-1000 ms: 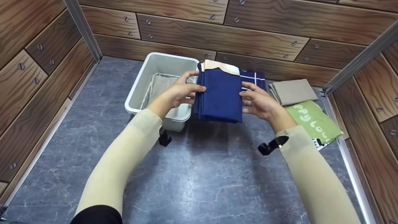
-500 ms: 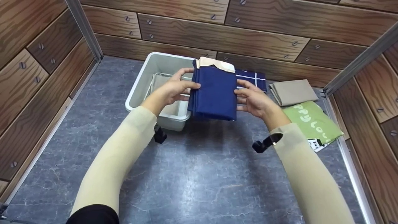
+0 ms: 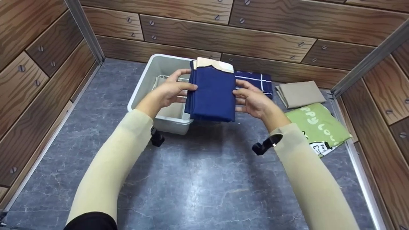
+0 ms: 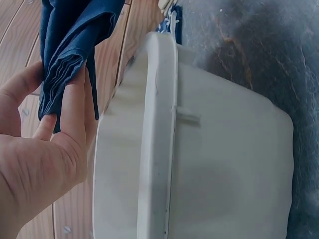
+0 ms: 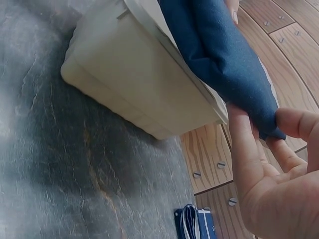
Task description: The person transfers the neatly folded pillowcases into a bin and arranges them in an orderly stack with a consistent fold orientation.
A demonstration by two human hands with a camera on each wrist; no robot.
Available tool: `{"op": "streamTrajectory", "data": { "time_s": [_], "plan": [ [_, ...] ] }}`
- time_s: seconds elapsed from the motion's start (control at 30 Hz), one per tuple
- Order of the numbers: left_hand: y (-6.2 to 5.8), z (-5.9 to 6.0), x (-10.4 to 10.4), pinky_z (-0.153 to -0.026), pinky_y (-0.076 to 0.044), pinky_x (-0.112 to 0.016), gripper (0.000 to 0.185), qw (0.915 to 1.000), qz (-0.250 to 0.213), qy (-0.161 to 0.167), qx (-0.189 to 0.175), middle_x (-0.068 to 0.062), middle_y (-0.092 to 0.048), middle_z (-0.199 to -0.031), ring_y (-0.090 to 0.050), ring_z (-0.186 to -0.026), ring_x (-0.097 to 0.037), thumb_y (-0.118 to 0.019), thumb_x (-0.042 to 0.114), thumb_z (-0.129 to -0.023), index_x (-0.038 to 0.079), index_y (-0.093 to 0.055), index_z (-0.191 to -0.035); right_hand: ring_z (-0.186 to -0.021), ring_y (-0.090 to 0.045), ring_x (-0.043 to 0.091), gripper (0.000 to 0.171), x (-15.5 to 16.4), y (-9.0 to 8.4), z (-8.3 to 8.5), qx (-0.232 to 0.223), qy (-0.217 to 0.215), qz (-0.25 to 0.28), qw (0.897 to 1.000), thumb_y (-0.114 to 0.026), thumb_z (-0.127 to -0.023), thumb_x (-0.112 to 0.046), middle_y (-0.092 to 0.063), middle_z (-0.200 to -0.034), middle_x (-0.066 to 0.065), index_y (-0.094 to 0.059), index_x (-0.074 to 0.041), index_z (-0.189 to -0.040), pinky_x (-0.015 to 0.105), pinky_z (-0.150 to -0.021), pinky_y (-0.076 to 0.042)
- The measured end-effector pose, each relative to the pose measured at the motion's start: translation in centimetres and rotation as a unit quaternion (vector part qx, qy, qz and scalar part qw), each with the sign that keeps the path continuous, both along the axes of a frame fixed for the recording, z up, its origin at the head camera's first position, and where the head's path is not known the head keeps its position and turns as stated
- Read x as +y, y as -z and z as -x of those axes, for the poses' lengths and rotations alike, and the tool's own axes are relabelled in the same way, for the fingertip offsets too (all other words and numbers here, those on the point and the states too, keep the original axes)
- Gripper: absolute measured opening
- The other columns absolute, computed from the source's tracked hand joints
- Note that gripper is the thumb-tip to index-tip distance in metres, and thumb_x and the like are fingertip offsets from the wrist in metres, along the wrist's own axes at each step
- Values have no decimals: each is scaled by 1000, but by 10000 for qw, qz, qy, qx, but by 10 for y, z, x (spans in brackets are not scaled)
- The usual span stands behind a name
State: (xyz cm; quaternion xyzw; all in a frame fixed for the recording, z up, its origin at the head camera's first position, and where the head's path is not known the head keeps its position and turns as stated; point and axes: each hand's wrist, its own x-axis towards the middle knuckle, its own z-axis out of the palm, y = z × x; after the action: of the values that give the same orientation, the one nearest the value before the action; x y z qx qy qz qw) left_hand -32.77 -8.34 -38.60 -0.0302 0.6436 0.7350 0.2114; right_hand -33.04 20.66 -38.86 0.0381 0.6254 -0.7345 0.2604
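A folded navy cloth (image 3: 212,92) with a cream band at its far end is held up between both hands, overlapping the right side of a pale grey plastic bin (image 3: 175,127). My left hand (image 3: 166,91) pinches its left edge, thumb on top and fingers beneath; the left wrist view shows the layered folds of the cloth (image 4: 67,64) between them. At the opposite edge, my right hand (image 3: 255,101) grips the cloth (image 5: 232,64) between thumb and fingers. Inside the bin lies a beige folded cloth (image 3: 171,110), partly hidden by the left hand.
Behind the right hand lies a navy folded cloth with white lines (image 3: 266,83). Further right are a taupe folded cloth (image 3: 300,94) and a green printed one (image 3: 322,123). Wood-patterned walls (image 3: 268,35) enclose the grey marbled floor (image 3: 191,185) at the back and sides.
Both hands have moved left together with the navy cloth, bringing it further over the bin's right side. Their grip looks the same.
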Motion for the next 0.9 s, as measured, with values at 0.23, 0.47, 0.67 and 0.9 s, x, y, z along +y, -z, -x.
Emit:
{"op": "streamTrajectory", "data": {
  "time_s": [0.23, 0.47, 0.67, 0.9],
  "plan": [
    [-1, 0, -11, -81, -59, -43, 69, 10000, -36, -42, 16, -15, -66, -112, -70, -94, -28, -71, 4, -89, 29, -39, -145, -95, -67, 23, 60, -12, -4, 0, -26, 29, -18, 10000, -54, -100, -8, -61, -115, 10, -30, -22, -154, 42, -80, -59],
    [-3, 1, -21, -81, -59, -42, 71, 10000, -6, -8, 6, -14, -65, -113, -70, -94, -27, -71, 4, -89, 29, -37, -146, -98, -66, 25, 56, -23, -4, 2, -11, 78, -79, 9999, -53, -99, -7, -62, -114, 11, -36, -23, -151, 44, -82, -58],
    [-4, 3, -29, -79, -59, -41, 70, 10000, 49, 48, -2, -13, -64, -113, -70, -91, -26, -70, 5, -90, 30, -37, -146, -98, -66, 25, 55, -31, -4, 3, -18, 75, -104, 9999, -53, -100, -8, -62, -114, 11, -38, -23, -149, 44, -81, -58],
    [-6, 5, -41, -80, -59, -41, 71, 9999, 125, 49, -2, -14, -63, -114, -70, -91, -26, -72, 6, -90, 31, -36, -146, -101, -65, 26, 57, -41, -5, 7, 4, 4, -161, 9999, -53, -99, -8, -60, -118, 12, -37, -24, -151, 44, -81, -58]
  ]
}}
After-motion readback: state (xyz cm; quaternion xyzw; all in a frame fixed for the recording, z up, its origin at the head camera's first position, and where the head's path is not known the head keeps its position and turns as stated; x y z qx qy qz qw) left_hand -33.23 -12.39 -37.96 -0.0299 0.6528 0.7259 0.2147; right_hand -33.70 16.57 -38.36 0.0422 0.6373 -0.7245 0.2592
